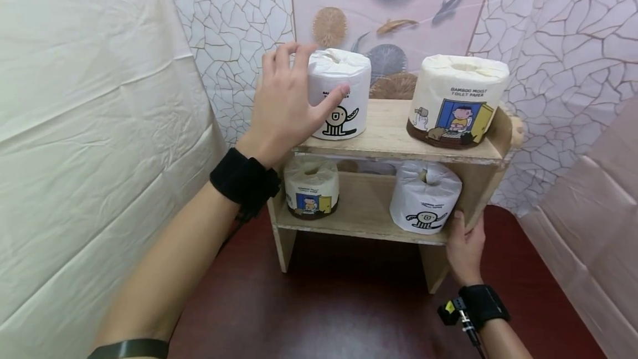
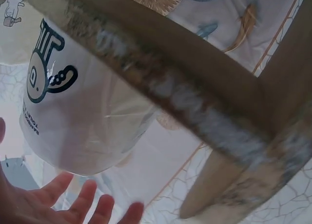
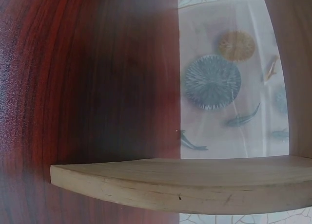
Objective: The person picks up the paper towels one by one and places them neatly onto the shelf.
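My left hand (image 1: 289, 98) is spread at the left side of a white wrapped toilet roll (image 1: 349, 79) standing on the upper board of a small wooden shelf (image 1: 386, 126). Its thumb overlaps the roll's printed front, while the other fingers reach up beside the top. The left wrist view shows the fingertips (image 2: 85, 197) right by the roll's top edge. Low on the shelf's right side panel, my right hand (image 1: 466, 248) grips the wood, thumb on the inner side. In the right wrist view the hand is hidden and only the shelf's wooden panel (image 3: 180, 185) shows.
A cream toilet roll (image 1: 461, 87) stands at the upper board's right end. The lower board holds a smaller-looking cream roll (image 1: 311, 184) at left and a white roll (image 1: 426, 198) at right. The shelf stands on a dark red table (image 1: 319, 314), with draped cloth (image 1: 99, 98) around.
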{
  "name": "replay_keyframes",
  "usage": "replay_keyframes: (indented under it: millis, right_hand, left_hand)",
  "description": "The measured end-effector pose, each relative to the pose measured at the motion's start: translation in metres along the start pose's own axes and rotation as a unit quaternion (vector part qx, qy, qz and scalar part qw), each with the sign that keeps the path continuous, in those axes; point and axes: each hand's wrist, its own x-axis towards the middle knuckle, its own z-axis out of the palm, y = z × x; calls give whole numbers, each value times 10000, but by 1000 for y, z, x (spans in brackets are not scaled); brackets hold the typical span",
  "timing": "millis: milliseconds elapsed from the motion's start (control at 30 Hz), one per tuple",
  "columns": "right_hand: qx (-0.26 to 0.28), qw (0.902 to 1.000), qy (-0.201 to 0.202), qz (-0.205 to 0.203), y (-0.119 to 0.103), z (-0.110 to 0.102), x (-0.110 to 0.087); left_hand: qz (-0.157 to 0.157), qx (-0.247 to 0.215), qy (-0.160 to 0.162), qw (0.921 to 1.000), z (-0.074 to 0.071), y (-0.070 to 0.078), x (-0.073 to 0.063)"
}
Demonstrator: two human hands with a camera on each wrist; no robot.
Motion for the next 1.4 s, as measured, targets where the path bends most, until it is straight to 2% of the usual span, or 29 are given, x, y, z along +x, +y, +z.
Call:
replay_keyframes:
  millis: [233,433,500,867,1100,1267,1400]
  right_hand:
    - [153,9999,-4,-52,0,5,-1]
    - [53,9998,191,-50,-2,4,-1]
    - [29,9997,225,-23,-3,3,0]
    - [25,9999,124,48,-2,3,0]
    - [87,9998,186,-6,3,6,2]
    - [134,9998,143,-102,3,6,2]
    - [170,9997,81,-129,0,5,1]
  left_hand:
    - [64,-377,294,9988,3,-11,-15]
    - [680,-407,790,9937,9,-11,-27]
    - [783,-413,854,9924,12,-11,-30]
    - [958,-688,1259,9850,23,-21,-48]
    - [1343,-848,1672,9730,29,-25,-60]
    - [1748,-998,1612,9662,42,-30,-75]
    - [2090,-806,1722,9592,57,-32,-86]
